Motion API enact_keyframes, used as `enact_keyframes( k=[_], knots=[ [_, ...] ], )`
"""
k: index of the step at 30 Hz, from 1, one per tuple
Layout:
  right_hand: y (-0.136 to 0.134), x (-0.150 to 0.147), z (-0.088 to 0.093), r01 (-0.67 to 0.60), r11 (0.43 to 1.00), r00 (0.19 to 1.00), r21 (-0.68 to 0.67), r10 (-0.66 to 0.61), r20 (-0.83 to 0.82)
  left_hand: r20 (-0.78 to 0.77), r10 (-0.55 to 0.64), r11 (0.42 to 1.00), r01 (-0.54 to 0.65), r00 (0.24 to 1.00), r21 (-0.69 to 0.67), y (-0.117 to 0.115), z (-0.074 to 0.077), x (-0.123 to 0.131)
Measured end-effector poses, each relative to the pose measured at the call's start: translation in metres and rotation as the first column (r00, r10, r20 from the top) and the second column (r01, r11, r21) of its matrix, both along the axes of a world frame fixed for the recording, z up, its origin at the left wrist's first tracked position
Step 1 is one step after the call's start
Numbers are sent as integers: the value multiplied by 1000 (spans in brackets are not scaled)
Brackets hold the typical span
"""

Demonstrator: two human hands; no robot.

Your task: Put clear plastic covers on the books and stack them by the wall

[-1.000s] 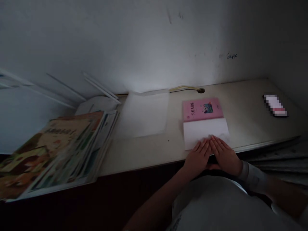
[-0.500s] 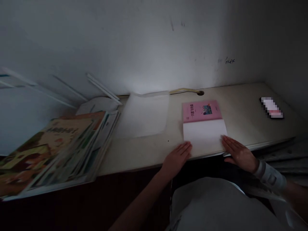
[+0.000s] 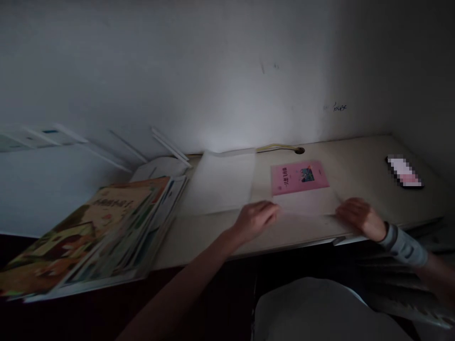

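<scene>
A pink book (image 3: pixel 300 177) lies open on the desk, its pink printed page on the far side. The white page (image 3: pixel 302 202) is on the near side, its near part pale and blurred. My left hand (image 3: pixel 256 219) is closed, with fingertips pinching the white page's near left corner. At the near right corner, the curled fingers of my right hand (image 3: pixel 360 219) grip the same page, blurred by motion. A grey band wraps my right wrist.
A translucent white sheet (image 3: pixel 223 182) lies left of the book. Several picture books (image 3: pixel 78 237) are stacked at the desk's left end. A phone (image 3: pixel 404 171) lies at the right. Yellow cables (image 3: pixel 277 146) run to a hole along the wall.
Both hands have gone from lying flat at the white page's sides to closed fingers at its corners. The near edge has moved away from the desk's front edge. The view has tilted up slightly.
</scene>
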State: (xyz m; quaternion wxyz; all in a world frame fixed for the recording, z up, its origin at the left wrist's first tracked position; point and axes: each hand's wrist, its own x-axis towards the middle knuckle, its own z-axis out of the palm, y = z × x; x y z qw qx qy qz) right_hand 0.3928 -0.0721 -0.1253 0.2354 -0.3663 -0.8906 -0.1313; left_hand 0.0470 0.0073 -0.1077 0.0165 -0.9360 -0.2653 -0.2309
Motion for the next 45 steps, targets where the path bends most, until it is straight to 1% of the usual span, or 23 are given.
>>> enact_keyframes(
  k=[1, 2, 3, 5, 6, 7, 8, 9, 10, 11, 12, 15, 17, 21, 24, 26, 28, 31, 33, 36, 40, 43, 45],
  knots=[
    [12, 2, 13, 19, 1000, 998, 3, -19, -62, 112, 57, 998, -52, 992, -40, 10, 8, 3],
    [28, 2, 27, 60, 998, 990, -4, -60, -124, 213, 127, 990, -109, 969, -93, 21, 15, 8],
    [49, 2, 39, 107, 994, 980, -39, -112, -165, 296, 207, 974, -167, 933, -156, 35, 21, 14],
    [98, -1, 56, 157, 973, 968, -169, -185, -167, 405, 386, 913, -283, 828, -293, 68, 27, 27],
    [123, -4, 59, 175, 950, 966, -257, -217, -143, 400, 468, 871, -334, 788, -360, 85, 25, 33],
    [147, -7, 58, 202, 911, 961, -358, -254, -105, 337, 541, 816, -383, 770, -434, 101, 21, 38],
    [167, -10, 54, 238, 847, 955, -475, -293, -44, 218, 599, 744, -434, 771, -509, 115, 15, 42],
    [183, -13, 46, 254, 784, 956, -566, -293, 23, 95, 611, 686, -466, 786, -559, 126, 8, 43],
    [193, -16, 36, 258, 751, 958, -608, -283, 57, 20, 606, 653, -482, 795, -584, 134, 0, 44],
    [198, -17, 26, 259, 725, 959, -638, -271, 82, -46, 586, 632, -492, 809, -598, 139, -8, 43],
    [200, -18, 15, 255, 714, 962, -652, -257, 94, -86, 562, 629, -493, 822, -601, 142, -15, 41],
    [192, -17, -8, 264, 710, 961, -652, -254, 112, -167, 502, 656, -499, 849, -566, 139, -28, 37],
    [189, -15, -15, 288, 719, 955, -633, -266, 133, -220, 478, 683, -517, 850, -516, 135, -30, 37],
    [197, -11, -16, 294, 724, 956, -624, -230, 183, -292, 450, 749, -535, 844, -392, 129, -23, 43],
    [202, -11, -13, 280, 714, 959, -642, -184, 215, -320, 388, 802, -488, 864, -344, 125, -19, 51],
    [200, -12, -10, 289, 718, 955, -634, -175, 238, -331, 357, 823, -462, 873, -330, 121, -22, 58],
    [194, -14, -8, 315, 735, 946, -601, -188, 266, -325, 386, 833, -478, 863, -280, 115, -29, 65],
    [181, -23, -5, 372, 773, 921, -513, -238, 308, -300, 457, 834, -521, 837, -181, 108, -42, 71],
    [176, -33, -3, 389, 798, 910, -460, -254, 328, -293, 465, 839, -521, 835, -154, 108, -47, 73],
    [176, -55, -3, 346, 836, 918, -426, -209, 337, -287, 449, 852, -502, 846, -149, 111, -47, 75],
    [178, -82, -12, 250, 877, 943, -410, -123, 310, -276, 434, 866, -482, 857, -133, 113, -43, 76],
    [173, -89, -19, 216, 893, 952, -395, -103, 288, -268, 433, 874, -474, 861, -112, 110, -41, 78],
    [171, -86, -21, 193, 896, 967, -400, -106, 230, -260, 424, 882, -461, 868, -99, 107, -39, 80]
  ],
)
